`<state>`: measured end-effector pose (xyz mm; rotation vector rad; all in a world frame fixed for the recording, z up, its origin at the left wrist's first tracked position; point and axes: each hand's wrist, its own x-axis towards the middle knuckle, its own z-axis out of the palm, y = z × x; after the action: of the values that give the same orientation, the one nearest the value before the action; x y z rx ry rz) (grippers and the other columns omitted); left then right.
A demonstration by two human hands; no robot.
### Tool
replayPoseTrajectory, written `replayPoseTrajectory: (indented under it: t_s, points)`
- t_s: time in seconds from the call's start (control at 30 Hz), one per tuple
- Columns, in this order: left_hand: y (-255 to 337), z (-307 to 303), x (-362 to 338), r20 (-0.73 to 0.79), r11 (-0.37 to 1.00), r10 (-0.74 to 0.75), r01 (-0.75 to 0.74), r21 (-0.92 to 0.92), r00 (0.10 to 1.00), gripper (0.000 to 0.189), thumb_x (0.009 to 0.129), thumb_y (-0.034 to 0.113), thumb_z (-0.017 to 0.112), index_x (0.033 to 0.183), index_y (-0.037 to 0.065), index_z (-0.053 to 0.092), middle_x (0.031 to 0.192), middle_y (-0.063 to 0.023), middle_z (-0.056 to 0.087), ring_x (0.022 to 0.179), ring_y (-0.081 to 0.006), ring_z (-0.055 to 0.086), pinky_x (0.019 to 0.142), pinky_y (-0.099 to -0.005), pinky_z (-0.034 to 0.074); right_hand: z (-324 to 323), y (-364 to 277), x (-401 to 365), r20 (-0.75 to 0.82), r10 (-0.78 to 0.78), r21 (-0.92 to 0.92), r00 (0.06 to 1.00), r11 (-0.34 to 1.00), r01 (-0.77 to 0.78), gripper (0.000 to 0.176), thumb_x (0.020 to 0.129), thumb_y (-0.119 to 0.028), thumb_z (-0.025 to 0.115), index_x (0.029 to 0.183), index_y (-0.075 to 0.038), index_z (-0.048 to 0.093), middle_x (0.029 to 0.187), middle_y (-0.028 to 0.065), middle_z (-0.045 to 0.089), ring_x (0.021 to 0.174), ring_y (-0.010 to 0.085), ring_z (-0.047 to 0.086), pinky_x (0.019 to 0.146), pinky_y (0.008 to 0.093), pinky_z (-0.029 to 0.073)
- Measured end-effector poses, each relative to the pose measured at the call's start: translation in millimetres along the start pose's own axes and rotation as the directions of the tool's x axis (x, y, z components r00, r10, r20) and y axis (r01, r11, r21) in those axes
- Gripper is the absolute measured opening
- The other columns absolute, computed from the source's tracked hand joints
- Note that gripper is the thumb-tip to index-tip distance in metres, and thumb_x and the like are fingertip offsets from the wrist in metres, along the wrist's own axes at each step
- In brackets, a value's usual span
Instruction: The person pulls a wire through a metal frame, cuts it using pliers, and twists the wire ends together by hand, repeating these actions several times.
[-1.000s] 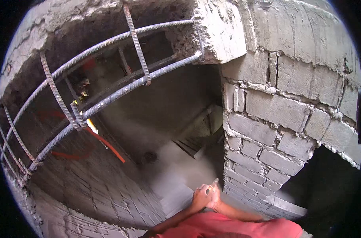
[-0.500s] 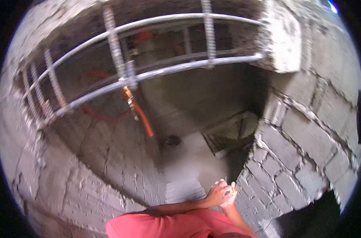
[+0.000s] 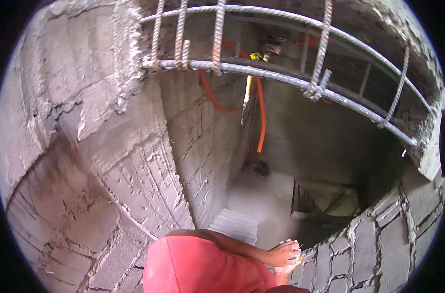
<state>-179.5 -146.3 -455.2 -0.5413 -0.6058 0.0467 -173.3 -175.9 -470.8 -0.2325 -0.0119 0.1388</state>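
Observation:
My left hand (image 3: 284, 252) reaches across from the left, over my right hand (image 3: 284, 268), and the two are pressed together. Both sets of fingers look curled. A small yellowish thing (image 3: 299, 260) shows at the fingertips, too small to name, and what lies between the palms is hidden. Close beside the hands on the right is the top of a block wall (image 3: 325, 263). The sleeve and body of a red shirt (image 3: 203, 266) fill the bottom of the view.
Steel rebar (image 3: 276, 75) spans an opening ahead. An orange hose (image 3: 261, 117) hangs below it by a rough block wall (image 3: 198, 146). Far down are a pale floor (image 3: 274, 190), stacked grey slabs (image 3: 234, 225) and a framed panel (image 3: 330, 200). Rough masonry (image 3: 85, 195) rises at left.
The view has swung left, so the rebar and hose now appear farther right and more of the left wall shows. Both hands stay together near the right-hand wall.

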Motion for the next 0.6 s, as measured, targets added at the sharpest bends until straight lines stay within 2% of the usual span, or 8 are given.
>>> replayPoseTrajectory:
  t_s: [0.07, 0.1, 0.17, 0.27, 0.43, 0.5, 0.57, 0.6]
  points:
    - [4, 13, -1, -0.346, 0.966, 0.173, -0.091, 0.241, 0.922, 0.027, 0.083, 0.035, 0.052, 0.094, 0.01, 0.055, 0.098, -0.0081, 0.053, 0.095, -0.0259, 0.051, 0.08, -0.042, 0.044, 0, 1, 1, 0.003, 0.005, -0.007, 1.0, 1.0, -0.005, 0.046, 0.094, -0.051, 0.048, 0.104, -0.008, 0.06, 0.106, 0.0121, 0.062, 0.103, 0.0286, 0.058, 0.094, 0.0431, 0.047]
    - [6, 20, 0, -0.339, 0.966, 0.179, -0.099, 0.24, 0.923, 0.027, 0.083, 0.035, 0.052, 0.094, 0.01, 0.055, 0.098, -0.0081, 0.053, 0.095, -0.0259, 0.051, 0.08, -0.042, 0.044, 1, 2, 2, 0.002, 0.003, -0.011, 1.0, 1.0, -0.002, 0.045, 0.094, -0.051, 0.048, 0.103, -0.009, 0.06, 0.106, 0.012, 0.062, 0.103, 0.0284, 0.059, 0.094, 0.043, 0.047]
    - [8, 36, 8, -0.119, 0.311, 0.182, 0.058, 0.949, 0.976, 0.024, 0.079, 0.031, 0.058, 0.089, 0.01, 0.057, 0.096, -0.009, 0.053, 0.093, -0.025, 0.052, 0.079, -0.0396, 0.045, 1, 3, 2, 0.005, 0.005, -0.017, 1.0, 1.0, -0.005, 0.044, 0.094, -0.051, 0.048, 0.102, -0.009, 0.06, 0.105, 0.0117, 0.062, 0.102, 0.028, 0.059, 0.093, 0.0427, 0.048]
    - [43, 3, 10, 0.05, 0.029, -0.073, -0.048, 0.998, 0.996, 0.022, 0.073, 0.026, 0.064, 0.084, 0.008, 0.059, 0.094, -0.009, 0.054, 0.092, -0.0254, 0.053, 0.078, -0.0383, 0.046, 0, 4, 2, 0.009, 0.001, -0.015, 1.0, 1.0, -0.001, 0.043, 0.094, -0.05, 0.049, 0.1, -0.009, 0.061, 0.104, 0.0114, 0.062, 0.101, 0.0275, 0.059, 0.092, 0.0422, 0.048]
    - [30, 13, 9, -0.085, 0.513, 0.087, 0.028, 0.858, 0.993, 0.025, 0.07, 0.025, 0.068, 0.084, 0.006, 0.06, 0.097, -0.0119, 0.055, 0.094, -0.0301, 0.055, 0.082, -0.0413, 0.048, -1, 3, 3, 0.039, -0.012, -0.002, 0.999, 1.0, 0.012, 0.041, 0.094, -0.048, 0.05, 0.097, -0.009, 0.061, 0.101, 0.0108, 0.063, 0.098, 0.0265, 0.06, 0.09, 0.0415, 0.049]
    - [17, 28, 6, -0.224, 0.655, -0.001, 0.17, 0.736, 0.975, 0.026, 0.07, 0.024, 0.07, 0.084, 0.005, 0.061, 0.098, -0.0127, 0.056, 0.095, -0.0313, 0.055, 0.083, -0.0421, 0.048, 0, 7, 5, 0.058, -0.033, 0.013, 0.998, 0.999, 0.033, 0.04, 0.093, -0.048, 0.05, 0.096, -0.009, 0.061, 0.101, 0.0106, 0.063, 0.098, 0.0261, 0.061, 0.089, 0.0412, 0.05]
    - [45, 60, 40, 0.041, -0.239, -0.484, -0.177, 0.955, 0.874, 0.028, 0.073, 0.023, 0.069, 0.092, 0.004, 0.061, 0.103, -0.0149, 0.057, 0.1, -0.034, 0.055, 0.086, -0.0431, 0.048, 4, 11, 9, 0.084, -0.039, 0.038, 0.996, 0.999, 0.035, 0.039, 0.093, -0.047, 0.05, 0.095, -0.01, 0.061, 0.1, 0.0103, 0.063, 0.097, 0.0257, 0.061, 0.089, 0.0409, 0.05]
    - [56, 68, 55, 0.012, -0.532, -0.703, -0.536, 0.655, 0.711, 0.03, 0.075, 0.022, 0.069, 0.096, 0.003, 0.061, 0.106, -0.016, 0.057, 0.103, -0.0353, 0.056, 0.087, -0.0437, 0.048, 4, 11, 10, 0.097, -0.041, 0.045, 0.994, 0.998, 0.036, 0.039, 0.093, -0.047, 0.05, 0.095, -0.01, 0.061, 0.099, 0.0102, 0.063, 0.096, 0.0255, 0.061, 0.088, 0.0407, 0.051]
